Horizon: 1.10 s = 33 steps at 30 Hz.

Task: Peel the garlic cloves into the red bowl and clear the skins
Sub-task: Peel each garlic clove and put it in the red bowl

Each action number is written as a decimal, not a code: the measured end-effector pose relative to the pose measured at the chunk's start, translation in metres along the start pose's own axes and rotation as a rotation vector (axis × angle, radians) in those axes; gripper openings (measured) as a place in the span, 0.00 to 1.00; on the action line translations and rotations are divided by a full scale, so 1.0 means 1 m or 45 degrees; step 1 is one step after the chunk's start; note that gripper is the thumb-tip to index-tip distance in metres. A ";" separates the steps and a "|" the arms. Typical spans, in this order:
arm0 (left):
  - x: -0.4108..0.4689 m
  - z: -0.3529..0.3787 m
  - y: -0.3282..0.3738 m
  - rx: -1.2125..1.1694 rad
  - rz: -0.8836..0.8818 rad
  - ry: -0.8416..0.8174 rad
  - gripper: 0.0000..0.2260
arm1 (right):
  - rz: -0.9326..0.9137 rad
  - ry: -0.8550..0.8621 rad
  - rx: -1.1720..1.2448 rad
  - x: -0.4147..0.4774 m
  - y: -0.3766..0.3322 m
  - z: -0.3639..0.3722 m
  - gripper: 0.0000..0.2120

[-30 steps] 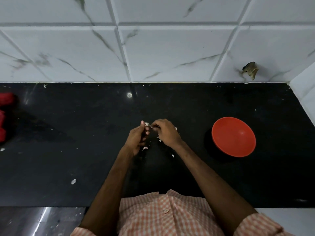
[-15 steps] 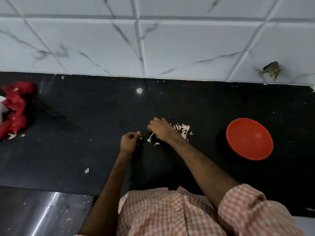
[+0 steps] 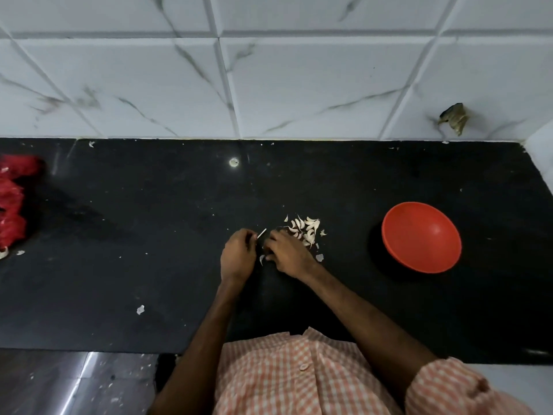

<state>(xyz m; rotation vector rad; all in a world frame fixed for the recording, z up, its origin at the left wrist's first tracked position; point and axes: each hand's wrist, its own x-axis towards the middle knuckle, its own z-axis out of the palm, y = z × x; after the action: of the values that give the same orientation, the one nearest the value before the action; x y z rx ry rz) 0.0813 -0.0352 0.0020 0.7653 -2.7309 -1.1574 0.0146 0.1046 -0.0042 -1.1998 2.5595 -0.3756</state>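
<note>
A small pile of pale garlic cloves (image 3: 305, 229) lies on the black counter (image 3: 134, 235). My left hand (image 3: 238, 254) is curled and pinches a thin white garlic stalk (image 3: 261, 233) that sticks up to the right. My right hand (image 3: 288, 254) rests on the counter just left of the pile with its fingers curled under. A pale skin piece (image 3: 262, 260) lies at its thumb tip, and I cannot see whether the fingers hold anything. The red bowl (image 3: 422, 236) stands to the right, apart from both hands, and looks empty.
A red mesh bag (image 3: 12, 205) lies at the counter's far left edge. Loose skin flakes (image 3: 140, 310) dot the counter. The white tiled wall (image 3: 269, 85) runs along the back, and a side wall (image 3: 541, 157) closes the right end. The counter's front edge is near my shirt.
The hands parted half a second ago and have come back close together. The garlic pile, hidden behind my right hand a second ago, now shows to its right.
</note>
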 end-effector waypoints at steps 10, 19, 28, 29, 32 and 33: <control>-0.007 0.019 0.002 0.331 0.190 -0.427 0.14 | 0.345 0.513 0.336 -0.039 0.055 -0.008 0.22; 0.009 0.039 0.026 0.009 0.313 -0.443 0.11 | 0.297 0.062 0.302 -0.042 0.069 0.001 0.34; 0.031 0.040 0.033 -0.044 0.469 -0.249 0.21 | 0.397 0.238 0.512 -0.072 0.085 0.001 0.43; 0.034 0.040 0.032 0.064 0.531 -0.340 0.25 | 0.381 0.173 0.443 -0.077 0.084 0.004 0.47; 0.037 0.048 0.035 0.406 0.707 -0.631 0.29 | 0.335 0.051 0.168 -0.083 0.075 0.018 0.48; 0.035 0.053 0.034 0.516 0.734 -0.682 0.30 | 0.357 0.049 0.136 -0.080 0.072 0.021 0.46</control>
<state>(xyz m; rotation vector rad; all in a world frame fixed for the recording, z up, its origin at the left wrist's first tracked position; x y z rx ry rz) 0.0232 0.0029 -0.0158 -0.3910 -3.3121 -0.7604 0.0205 0.2089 -0.0368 -0.7898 2.6535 -0.4661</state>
